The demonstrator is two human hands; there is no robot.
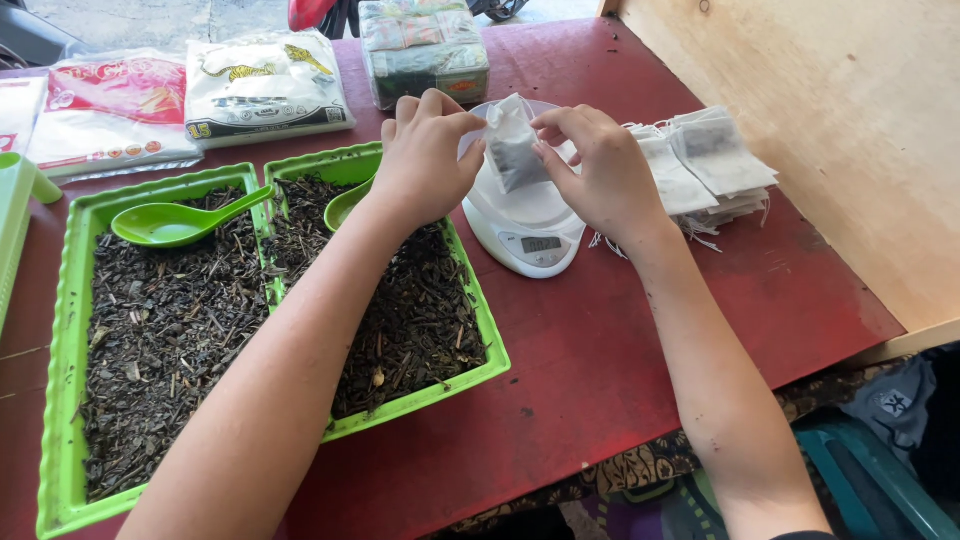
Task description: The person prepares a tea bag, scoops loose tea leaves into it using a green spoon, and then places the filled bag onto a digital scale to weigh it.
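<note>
Both hands hold a small white filter bag (513, 147) with dark tea inside, just above a white digital kitchen scale (530, 228). My left hand (422, 155) pinches the bag's top left corner. My right hand (597, 172) grips its right edge. Two green trays (72, 340) of dark loose tea leaves lie to the left; my left forearm crosses over the right tray (490, 345). A green spoon (180, 222) rests in the left tray, and a second green spoon (345, 205) shows partly under my left hand.
A pile of filled white filter bags (700, 165) lies right of the scale. Plastic packets (262, 85) and a wrapped bundle (425, 50) sit at the table's far edge. A wooden board (850, 130) borders the red table (620, 350) on the right.
</note>
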